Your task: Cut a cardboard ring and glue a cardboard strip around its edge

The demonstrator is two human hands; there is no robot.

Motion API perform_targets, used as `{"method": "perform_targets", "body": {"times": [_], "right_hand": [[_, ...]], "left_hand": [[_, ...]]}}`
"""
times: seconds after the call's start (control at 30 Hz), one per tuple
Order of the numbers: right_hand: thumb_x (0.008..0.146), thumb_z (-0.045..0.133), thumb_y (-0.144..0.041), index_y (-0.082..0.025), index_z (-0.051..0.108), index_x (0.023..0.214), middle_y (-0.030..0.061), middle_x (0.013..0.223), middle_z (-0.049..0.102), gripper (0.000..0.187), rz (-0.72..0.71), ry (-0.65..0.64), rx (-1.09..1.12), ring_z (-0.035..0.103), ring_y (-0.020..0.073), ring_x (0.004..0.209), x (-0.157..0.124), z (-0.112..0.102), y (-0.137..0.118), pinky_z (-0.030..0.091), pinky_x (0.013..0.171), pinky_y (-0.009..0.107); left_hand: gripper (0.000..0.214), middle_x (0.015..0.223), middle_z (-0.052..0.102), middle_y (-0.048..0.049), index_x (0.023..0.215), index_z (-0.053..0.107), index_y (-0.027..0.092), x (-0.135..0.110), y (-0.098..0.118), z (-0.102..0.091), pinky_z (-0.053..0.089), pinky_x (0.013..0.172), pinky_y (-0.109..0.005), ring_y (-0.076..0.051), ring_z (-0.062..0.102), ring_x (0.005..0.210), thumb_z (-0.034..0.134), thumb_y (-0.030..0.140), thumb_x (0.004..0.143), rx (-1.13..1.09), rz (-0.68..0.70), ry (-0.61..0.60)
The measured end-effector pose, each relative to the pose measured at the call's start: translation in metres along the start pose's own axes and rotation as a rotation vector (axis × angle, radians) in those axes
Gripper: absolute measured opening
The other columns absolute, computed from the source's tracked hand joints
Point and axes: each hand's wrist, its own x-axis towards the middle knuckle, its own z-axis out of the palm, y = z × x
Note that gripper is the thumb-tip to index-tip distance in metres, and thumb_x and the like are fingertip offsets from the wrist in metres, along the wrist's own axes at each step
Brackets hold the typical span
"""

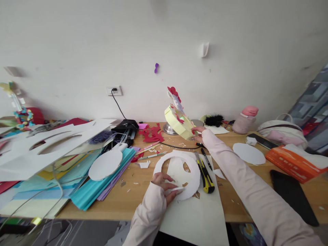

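Note:
My right hand (199, 133) is stretched toward the back of the table, fingers closed on the edge of a pale yellow round paper craft (178, 123) with red and white decorations on top. The craft is tilted above a shiny metal base (168, 129). Between thumb and fingers, my left hand (165, 184) pinches a small white strip (178, 189), its kind unclear. Beneath that hand lies a white ring (193, 171) on a cream sheet (194, 218). A yellow and black utility knife (207, 177) and a black pen (206, 159) rest right of the ring.
Red paper scraps (153, 133) lie at the back. To the left are a white paddle-shaped piece (106, 165), turquoise paper (102, 182) and large white sheets (51, 147). A white oval (249, 153), an orange tissue pack (297, 162) and a black flat slab (293, 194) lie right.

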Motion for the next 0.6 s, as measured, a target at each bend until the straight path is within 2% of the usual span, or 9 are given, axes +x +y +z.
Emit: {"method": "perform_targets", "body": {"times": [0.13,0.2,0.27,0.37,0.43,0.53,0.6], "right_hand": [[0.079,0.080,-0.016,-0.024,0.083,0.121,0.0119,0.128,0.081,0.043,0.021,-0.075,-0.078,0.070,0.0347,0.129,0.007,0.015,-0.010,0.056,0.114,0.052],[0.080,0.080,-0.012,-0.022,0.083,0.119,0.0128,0.131,0.080,0.041,0.027,-0.111,-0.113,0.065,0.0335,0.135,0.010,0.028,-0.018,0.048,0.123,0.052],[0.082,0.079,-0.010,-0.021,0.082,0.118,0.0137,0.134,0.078,0.038,0.046,-0.151,-0.137,0.061,0.0321,0.139,0.013,0.042,-0.027,0.046,0.124,0.048],[0.081,0.081,-0.008,-0.022,0.082,0.114,0.0125,0.134,0.078,0.036,0.113,-0.212,-0.157,0.059,0.0329,0.139,0.017,0.054,-0.039,0.050,0.119,0.047],[0.079,0.083,-0.005,-0.022,0.082,0.118,0.0130,0.140,0.076,0.043,0.168,-0.232,-0.162,0.059,0.0356,0.140,0.017,0.054,-0.047,0.050,0.118,0.050],[0.082,0.082,-0.007,-0.017,0.079,0.129,0.0181,0.150,0.070,0.048,0.221,-0.234,-0.140,0.057,0.0394,0.144,0.006,0.042,-0.062,0.049,0.119,0.054],[0.087,0.082,-0.014,-0.018,0.081,0.125,0.0160,0.142,0.075,0.038,0.217,-0.268,-0.094,0.065,0.0346,0.136,-0.012,0.029,-0.073,0.053,0.115,0.046]], "left_hand": [[0.019,0.097,0.076,-0.0129,0.089,0.090,0.031,0.001,0.001,0.000,0.060,0.093,-0.060,-0.034,0.067,0.101,0.083,0.048,0.091,-0.055,-0.032,-0.008],[0.018,0.097,0.076,-0.0133,0.089,0.091,0.032,0.001,0.001,0.000,0.059,0.094,-0.060,-0.035,0.066,0.103,0.085,0.049,0.089,-0.067,-0.043,-0.029],[0.016,0.096,0.076,-0.0129,0.089,0.091,0.032,0.000,0.001,-0.001,0.058,0.096,-0.060,-0.035,0.065,0.104,0.086,0.048,0.088,-0.067,-0.057,-0.045],[0.018,0.093,0.076,-0.0122,0.088,0.090,0.031,0.000,-0.001,-0.001,0.058,0.096,-0.058,-0.034,0.066,0.101,0.085,0.048,0.088,-0.090,-0.085,-0.031],[0.022,0.090,0.077,-0.0119,0.091,0.090,0.029,0.001,-0.005,-0.002,0.059,0.096,-0.056,-0.033,0.067,0.098,0.080,0.048,0.091,-0.093,-0.107,-0.036],[0.028,0.084,0.078,-0.0106,0.099,0.091,0.025,0.006,-0.016,-0.003,0.061,0.093,-0.051,-0.030,0.068,0.094,0.070,0.044,0.098,-0.027,-0.159,-0.110],[0.028,0.079,0.078,-0.0090,0.098,0.091,0.024,0.010,-0.023,-0.004,0.062,0.090,-0.046,-0.029,0.069,0.092,0.070,0.044,0.096,0.027,-0.201,-0.177]]}}
